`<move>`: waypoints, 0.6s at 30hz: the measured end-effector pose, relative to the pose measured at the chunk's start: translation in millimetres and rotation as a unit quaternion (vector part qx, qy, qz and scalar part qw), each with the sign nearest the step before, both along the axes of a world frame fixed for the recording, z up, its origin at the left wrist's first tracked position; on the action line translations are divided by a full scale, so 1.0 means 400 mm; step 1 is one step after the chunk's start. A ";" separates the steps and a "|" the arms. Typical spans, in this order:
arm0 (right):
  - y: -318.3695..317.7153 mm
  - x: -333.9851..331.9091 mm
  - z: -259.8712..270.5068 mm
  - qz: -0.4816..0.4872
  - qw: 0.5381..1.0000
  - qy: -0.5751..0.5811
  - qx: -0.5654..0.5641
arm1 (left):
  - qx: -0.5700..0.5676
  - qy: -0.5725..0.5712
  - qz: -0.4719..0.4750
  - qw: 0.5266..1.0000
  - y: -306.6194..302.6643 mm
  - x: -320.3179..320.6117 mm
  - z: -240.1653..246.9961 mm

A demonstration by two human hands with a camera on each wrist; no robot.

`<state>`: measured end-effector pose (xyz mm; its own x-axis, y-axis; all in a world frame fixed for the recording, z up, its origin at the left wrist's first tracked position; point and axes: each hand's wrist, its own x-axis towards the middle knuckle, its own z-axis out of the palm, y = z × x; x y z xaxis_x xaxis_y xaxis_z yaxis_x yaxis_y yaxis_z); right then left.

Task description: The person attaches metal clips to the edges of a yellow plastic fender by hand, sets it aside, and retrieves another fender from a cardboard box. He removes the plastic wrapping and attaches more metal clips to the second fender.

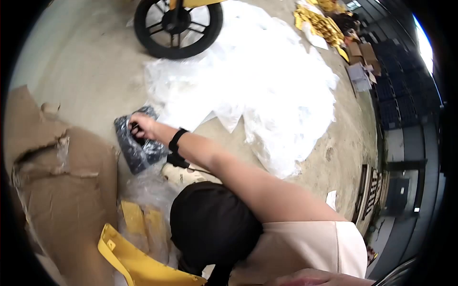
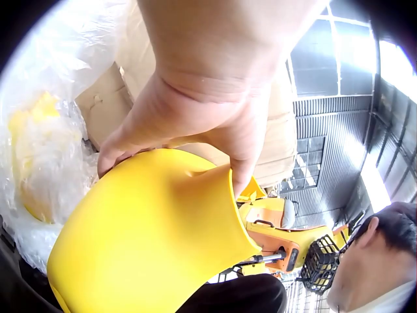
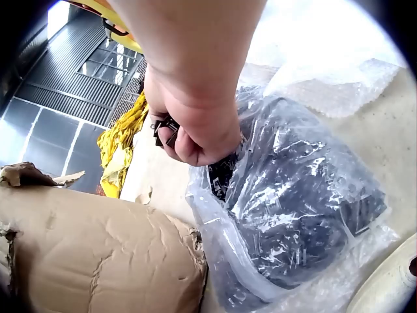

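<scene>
Right wrist | clear bag (image 3: 296, 202): small dark parts (image 3: 221, 175) | fingers (image 3: 186, 149) grip some

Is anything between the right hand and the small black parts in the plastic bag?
Nothing visible separates the right hand from the few small black parts it grips. Clear film of the plastic bag covers most of the bagged parts, though some look uncovered beside the hand.

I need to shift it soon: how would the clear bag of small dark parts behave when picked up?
The bag would probably sag and change shape, since its plastic looks thin and wrinkled. It may feel slippery, given its glossy surface. Dark parts could spill, as it seems open beside the right hand.
</scene>
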<state>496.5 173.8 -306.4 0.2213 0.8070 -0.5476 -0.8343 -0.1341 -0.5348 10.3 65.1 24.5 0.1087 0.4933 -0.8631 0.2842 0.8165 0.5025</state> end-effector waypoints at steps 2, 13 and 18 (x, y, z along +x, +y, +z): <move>-0.002 0.009 -0.020 0.026 0.997 0.066 0.035 | 0.016 -0.019 -0.003 1.000 0.001 0.010 -0.017; -0.013 0.027 -0.036 -0.049 0.931 0.342 0.120 | 0.081 -0.077 -0.006 0.994 0.015 0.061 -0.028; -0.007 0.001 -0.011 -0.077 0.913 0.381 0.122 | 0.076 -0.091 -0.002 0.993 0.011 0.056 -0.038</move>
<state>496.9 171.1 -310.9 -0.0278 0.9167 -0.3987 -0.9758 0.0616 0.2097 32.6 69.4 9.3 0.2587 0.6155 -0.7445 0.1803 0.7264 0.6632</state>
